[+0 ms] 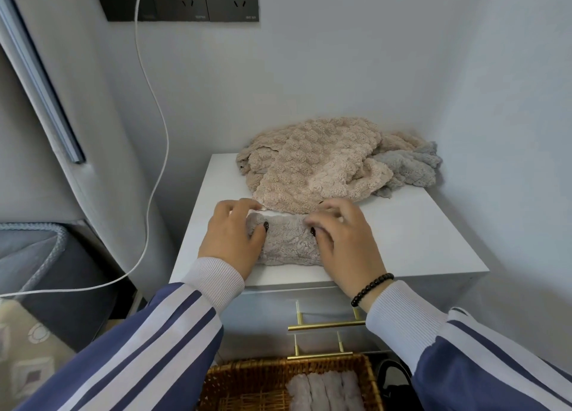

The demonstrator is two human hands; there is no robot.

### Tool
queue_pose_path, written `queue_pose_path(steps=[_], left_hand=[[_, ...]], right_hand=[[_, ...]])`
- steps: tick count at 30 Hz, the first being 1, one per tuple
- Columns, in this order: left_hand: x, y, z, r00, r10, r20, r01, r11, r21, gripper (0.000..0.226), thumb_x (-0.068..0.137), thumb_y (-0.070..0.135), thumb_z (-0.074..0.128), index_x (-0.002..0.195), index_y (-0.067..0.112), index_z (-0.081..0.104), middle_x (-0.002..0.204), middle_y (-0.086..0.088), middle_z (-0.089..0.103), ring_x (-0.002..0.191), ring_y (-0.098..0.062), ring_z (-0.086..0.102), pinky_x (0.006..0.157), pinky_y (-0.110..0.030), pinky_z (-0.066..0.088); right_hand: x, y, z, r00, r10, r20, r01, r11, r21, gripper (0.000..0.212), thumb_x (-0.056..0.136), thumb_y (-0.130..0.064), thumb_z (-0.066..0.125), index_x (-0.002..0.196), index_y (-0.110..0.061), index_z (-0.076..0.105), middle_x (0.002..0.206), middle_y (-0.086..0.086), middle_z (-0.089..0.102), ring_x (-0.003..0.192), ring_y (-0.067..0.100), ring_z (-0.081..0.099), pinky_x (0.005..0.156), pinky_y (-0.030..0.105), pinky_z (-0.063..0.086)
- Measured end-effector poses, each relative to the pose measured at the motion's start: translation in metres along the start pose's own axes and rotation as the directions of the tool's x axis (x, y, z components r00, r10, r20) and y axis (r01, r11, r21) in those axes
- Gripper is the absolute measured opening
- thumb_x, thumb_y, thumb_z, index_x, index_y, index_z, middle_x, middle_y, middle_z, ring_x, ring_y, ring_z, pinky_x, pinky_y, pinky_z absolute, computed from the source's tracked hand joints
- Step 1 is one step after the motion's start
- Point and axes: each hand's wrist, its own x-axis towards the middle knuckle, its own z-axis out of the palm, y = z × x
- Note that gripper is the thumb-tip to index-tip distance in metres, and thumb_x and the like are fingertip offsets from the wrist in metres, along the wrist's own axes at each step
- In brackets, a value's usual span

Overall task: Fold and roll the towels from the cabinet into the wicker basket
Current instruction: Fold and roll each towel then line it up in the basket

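A pale grey-beige towel (286,240) lies rolled on the white cabinet top (418,234), near its front edge. My left hand (232,237) grips the roll's left end and my right hand (343,240) grips its right end, fingers curled over the top. Behind the roll sits a loose heap of beige towels (312,166) with a grey towel (408,166) at its right side. On the floor below stands the wicker basket (247,379), holding several rolled pale towels (325,392) side by side.
The cabinet stands in a wall corner, with two brass drawer handles (325,327) on its front. A white cable (151,132) hangs from a wall socket at the left. A dark grey storage bin (46,256) stands left of the cabinet.
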Motion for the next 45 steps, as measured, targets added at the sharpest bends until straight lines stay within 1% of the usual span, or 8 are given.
queue_pose_path(steps=[7, 14, 20, 25, 33, 38, 41, 45], left_hand=[[-0.010, -0.004, 0.008, 0.970, 0.243, 0.002, -0.242, 0.964, 0.111, 0.051, 0.083, 0.030, 0.027, 0.099, 0.011, 0.072, 0.098, -0.005, 0.067, 0.089, -0.029, 0.063, 0.071, -0.043, 0.055], [-0.024, -0.010, -0.008, 0.976, 0.207, 0.061, -0.215, 0.961, 0.176, 0.058, 0.084, 0.042, 0.026, 0.113, 0.015, 0.068, 0.105, -0.001, 0.066, 0.093, -0.025, 0.061, 0.078, -0.041, 0.053], [-0.048, -0.013, -0.023, 0.982, 0.176, 0.073, -0.188, 0.956, 0.227, 0.065, 0.085, 0.051, 0.022, 0.124, 0.019, 0.062, 0.111, 0.000, 0.064, 0.100, -0.023, 0.056, 0.086, -0.040, 0.049], [-0.076, -0.013, -0.025, 0.999, 0.030, -0.041, -0.021, 0.976, 0.215, 0.037, 0.095, 0.031, 0.048, 0.131, 0.025, 0.057, 0.110, -0.005, 0.051, 0.102, -0.024, 0.049, 0.085, -0.037, 0.047], [-0.147, 0.011, -0.015, 0.940, -0.339, -0.020, 0.303, 0.864, -0.401, 0.048, 0.097, 0.028, 0.049, 0.141, 0.037, 0.032, 0.129, 0.005, 0.024, 0.093, 0.001, 0.044, 0.087, -0.014, 0.030], [-0.171, -0.007, 0.007, 0.804, -0.588, 0.090, 0.561, 0.698, -0.446, 0.046, 0.091, 0.022, 0.060, 0.134, 0.026, 0.043, 0.145, -0.004, 0.022, 0.113, -0.024, 0.046, 0.090, -0.025, 0.036], [-0.178, -0.023, 0.020, 0.760, -0.633, 0.145, 0.639, 0.689, -0.341, 0.045, 0.088, 0.011, 0.060, 0.129, 0.023, 0.047, 0.143, -0.006, 0.026, 0.107, -0.024, 0.048, 0.088, -0.027, 0.040], [-0.191, -0.042, 0.042, 0.708, -0.678, 0.196, 0.706, 0.685, -0.179, 0.068, 0.086, 0.013, 0.059, 0.145, 0.028, 0.027, 0.150, -0.008, 0.022, 0.124, -0.030, 0.043, 0.097, -0.033, 0.039]], right_hand=[[-0.004, -0.002, -0.003, 0.982, -0.076, 0.174, 0.075, 0.997, 0.011, 0.035, 0.089, -0.007, 0.044, 0.115, -0.008, 0.067, 0.111, 0.004, 0.063, 0.101, 0.022, 0.059, 0.083, 0.038, 0.053], [-0.011, -0.011, -0.015, 0.892, -0.066, 0.448, 0.095, 0.995, -0.043, 0.082, 0.081, -0.058, 0.061, 0.147, -0.019, 0.031, 0.146, -0.005, 0.031, 0.133, 0.011, 0.028, 0.110, 0.024, 0.024], [-0.022, -0.017, -0.013, 0.907, -0.115, 0.406, 0.197, 0.966, -0.168, 0.076, 0.077, -0.044, 0.072, 0.142, -0.017, 0.041, 0.134, 0.001, 0.046, 0.121, 0.020, 0.045, 0.099, 0.033, 0.041], [-0.048, -0.025, -0.010, 0.956, -0.247, 0.157, 0.272, 0.948, -0.163, 0.060, 0.052, -0.017, 0.086, 0.108, -0.007, 0.067, 0.091, 0.005, 0.063, 0.076, 0.026, 0.061, 0.056, 0.036, 0.054], [-0.116, -0.051, 0.024, 0.982, -0.186, -0.031, 0.187, 0.982, 0.040, 0.045, 0.077, -0.021, 0.064, 0.119, -0.005, 0.062, 0.107, 0.008, 0.061, 0.095, 0.021, 0.056, 0.077, 0.028, 0.050], [-0.182, -0.067, 0.059, 0.996, -0.014, 0.083, -0.003, 0.979, 0.204, 0.040, 0.079, -0.019, 0.059, 0.118, -0.011, 0.063, 0.106, 0.002, 0.060, 0.095, 0.016, 0.058, 0.081, 0.022, 0.050], [-0.215, -0.073, 0.074, 0.925, 0.213, 0.314, -0.287, 0.934, 0.213, 0.053, 0.079, -0.023, 0.054, 0.132, -0.024, 0.053, 0.121, -0.011, 0.053, 0.110, 0.009, 0.053, 0.090, 0.011, 0.041], [-0.238, -0.071, 0.090, 0.663, 0.314, 0.680, -0.509, 0.855, 0.101, 0.058, 0.084, -0.024, 0.048, 0.140, -0.032, 0.038, 0.133, -0.009, 0.045, 0.126, 0.010, 0.042, 0.103, 0.018, 0.033]])
